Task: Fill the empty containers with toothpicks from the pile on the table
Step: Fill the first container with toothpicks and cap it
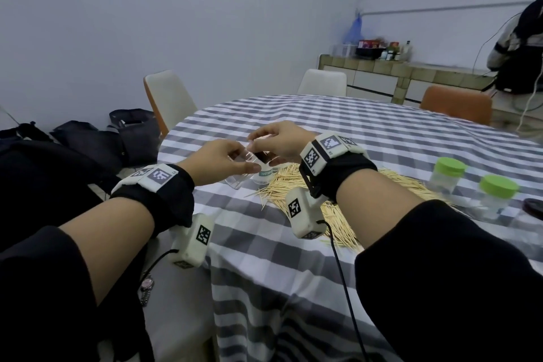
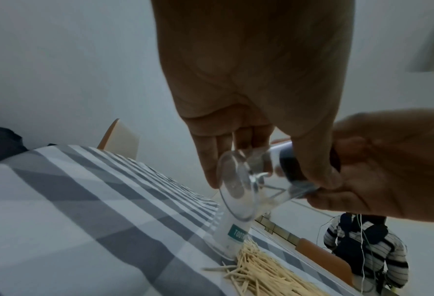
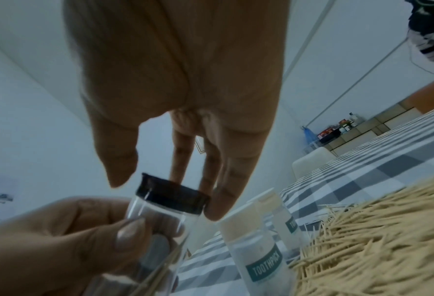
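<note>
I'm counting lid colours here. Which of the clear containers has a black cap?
The clear container gripped by the left hand, right hand at its black cap. The tabletop ones have green lids or white caps.

head cam above, wrist cams close

A clear, black-capped container (image 3: 157, 212) is held tilted above the striped counter (image 1: 382, 132), beside two white-capped labelled containers (image 3: 258, 246) and the toothpick pile (image 1: 338, 209).
</note>
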